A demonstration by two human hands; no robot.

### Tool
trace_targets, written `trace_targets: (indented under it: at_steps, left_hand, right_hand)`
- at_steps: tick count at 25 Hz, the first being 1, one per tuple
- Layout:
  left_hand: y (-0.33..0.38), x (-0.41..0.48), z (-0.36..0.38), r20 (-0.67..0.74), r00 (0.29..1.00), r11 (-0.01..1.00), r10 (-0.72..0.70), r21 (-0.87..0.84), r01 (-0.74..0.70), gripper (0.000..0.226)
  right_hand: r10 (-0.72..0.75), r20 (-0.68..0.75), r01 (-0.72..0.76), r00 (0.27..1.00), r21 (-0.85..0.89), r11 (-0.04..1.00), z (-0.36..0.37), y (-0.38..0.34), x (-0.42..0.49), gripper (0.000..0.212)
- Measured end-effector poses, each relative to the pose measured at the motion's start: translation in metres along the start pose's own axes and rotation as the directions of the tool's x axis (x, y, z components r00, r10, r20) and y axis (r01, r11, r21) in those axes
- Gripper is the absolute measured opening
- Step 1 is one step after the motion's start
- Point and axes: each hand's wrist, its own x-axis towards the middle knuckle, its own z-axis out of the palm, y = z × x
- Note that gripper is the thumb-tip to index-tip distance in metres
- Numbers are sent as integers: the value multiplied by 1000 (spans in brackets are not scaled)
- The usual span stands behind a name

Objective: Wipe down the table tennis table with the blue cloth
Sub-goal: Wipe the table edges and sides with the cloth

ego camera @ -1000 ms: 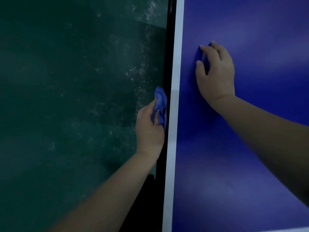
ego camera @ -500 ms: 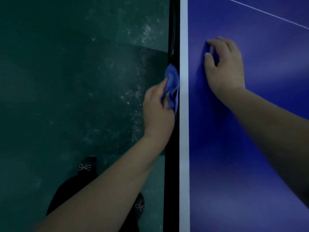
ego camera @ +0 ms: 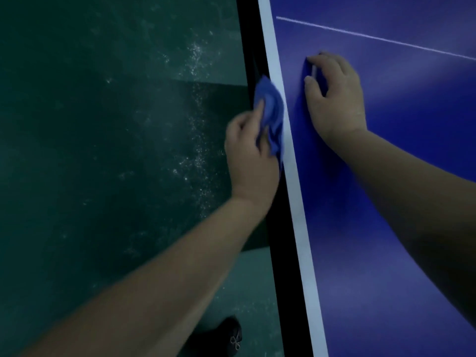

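The left hand (ego camera: 251, 150) grips a bunched blue cloth (ego camera: 270, 109), thumb and fingers curled round it, and presses it against the left side of the table (ego camera: 386, 228). The cloth sits right on the long edge, lapping over the white border stripe (ego camera: 296, 202) on top and the black side face (ego camera: 278, 253) below it. It lies towards the far part of the visible edge, with its upper tip poking out beyond the fingers.

The right hand (ego camera: 334, 99) rests on the blue tabletop just to the right of the cloth, close to the stripe but not on it. Its fingers are bent in a loose arch with the tips and thumb touching the surface, and it holds nothing that can be seen (a pale spot between the fingertips is too small to make out). A thin white line (ego camera: 373, 37) crosses the tabletop just beyond this hand.

Left of the table is a dark green floor (ego camera: 103, 124) with pale speckles scattered over it. At the near edge, beside the black side face, the toe of a dark shoe (ego camera: 231, 336) with a small bow shows under the left forearm.
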Motion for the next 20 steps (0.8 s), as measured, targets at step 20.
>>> trace_targets:
  at_steps: [20]
  left_hand:
    - [44,118,14,7,938,936,-346,-62,346,38]
  right_hand:
    - [-16,30,14,999,62,998,19,-6,127,39]
